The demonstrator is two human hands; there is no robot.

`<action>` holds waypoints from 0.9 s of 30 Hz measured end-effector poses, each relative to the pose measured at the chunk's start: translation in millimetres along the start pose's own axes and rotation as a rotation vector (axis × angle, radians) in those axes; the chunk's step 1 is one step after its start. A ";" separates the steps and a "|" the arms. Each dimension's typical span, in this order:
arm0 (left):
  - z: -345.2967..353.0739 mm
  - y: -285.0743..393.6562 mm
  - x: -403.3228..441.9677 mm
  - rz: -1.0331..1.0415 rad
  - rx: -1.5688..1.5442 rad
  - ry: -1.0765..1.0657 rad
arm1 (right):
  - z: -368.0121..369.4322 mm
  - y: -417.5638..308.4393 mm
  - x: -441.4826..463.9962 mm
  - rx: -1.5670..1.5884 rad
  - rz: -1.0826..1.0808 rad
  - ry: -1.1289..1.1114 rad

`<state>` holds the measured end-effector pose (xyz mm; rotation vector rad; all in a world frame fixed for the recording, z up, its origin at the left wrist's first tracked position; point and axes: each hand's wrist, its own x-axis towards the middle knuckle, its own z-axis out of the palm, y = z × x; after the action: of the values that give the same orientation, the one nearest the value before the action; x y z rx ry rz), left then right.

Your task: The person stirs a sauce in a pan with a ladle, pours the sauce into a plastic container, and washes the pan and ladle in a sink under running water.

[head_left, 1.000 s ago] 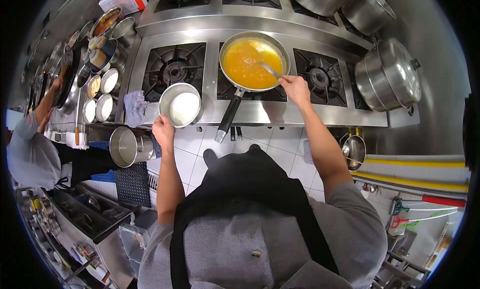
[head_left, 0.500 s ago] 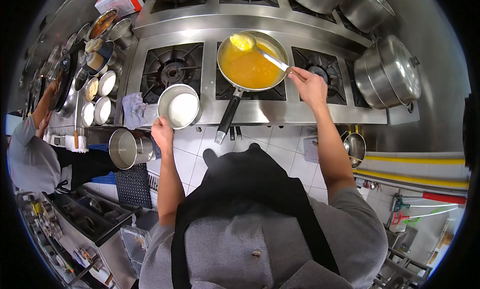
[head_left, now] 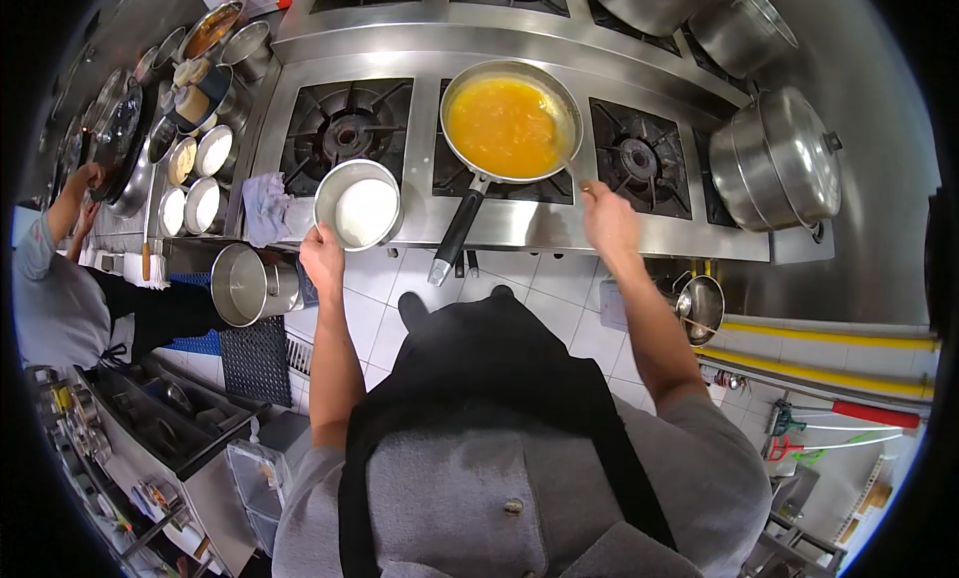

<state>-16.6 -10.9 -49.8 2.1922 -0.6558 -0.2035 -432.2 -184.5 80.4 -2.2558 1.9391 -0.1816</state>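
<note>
My left hand (head_left: 323,260) grips the near rim of a round metal pot (head_left: 391,228), tilted to show its white contents (head_left: 366,213); I cannot tell whether they are powder or liquid. In my closed right hand (head_left: 609,220) is a spoon, its handle (head_left: 568,164) crossing the right rim of a frying pan (head_left: 573,100). The spoon's bowl is hidden in the orange-yellow sauce (head_left: 502,126). Over the middle burner sits the pan, its black handle (head_left: 459,228) pointing toward me and untouched.
Bare burners (head_left: 349,135) flank the pan. A large lidded pot (head_left: 789,158) stands at the right. White-filled containers (head_left: 203,204) and a cloth (head_left: 265,206) are to the left. A co-worker (head_left: 70,298) works at far left, near a deep metal pot (head_left: 240,286).
The spoon, raised above the pan with yellow sauce in it before, has gone down into the sauce. My right hand has moved lower, toward me. My left hand still holds the pot.
</note>
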 end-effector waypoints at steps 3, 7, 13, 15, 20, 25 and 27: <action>-1.6 0.9 0.0 -0.015 -0.006 -0.008 | 22.9 -10.7 2.5 0.338 0.064 -0.074; -4.2 11.2 -2.7 -0.002 -0.035 0.006 | 53.9 -10.5 13.3 0.724 0.194 -0.175; -3.5 5.1 -1.1 -0.004 0.000 0.001 | 14.6 -11.8 6.2 0.652 0.091 0.006; -2.5 4.3 -0.6 0.006 -0.017 -0.003 | -7.8 -8.2 4.8 0.461 0.057 0.118; -1.5 2.2 0.4 -0.006 -0.010 0.007 | -35.8 15.4 16.3 0.152 -0.181 0.353; -3.7 7.4 -2.0 -0.008 -0.040 0.001 | -27.0 39.8 30.6 -0.184 -0.214 0.287; -4.4 7.4 -1.5 -0.024 -0.062 0.005 | -31.0 33.7 28.8 -0.269 -0.202 0.209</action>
<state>-19.2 -11.1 -41.4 2.1414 -0.6132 -0.2272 -466.6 -219.2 103.7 -2.7095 1.9296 -0.1978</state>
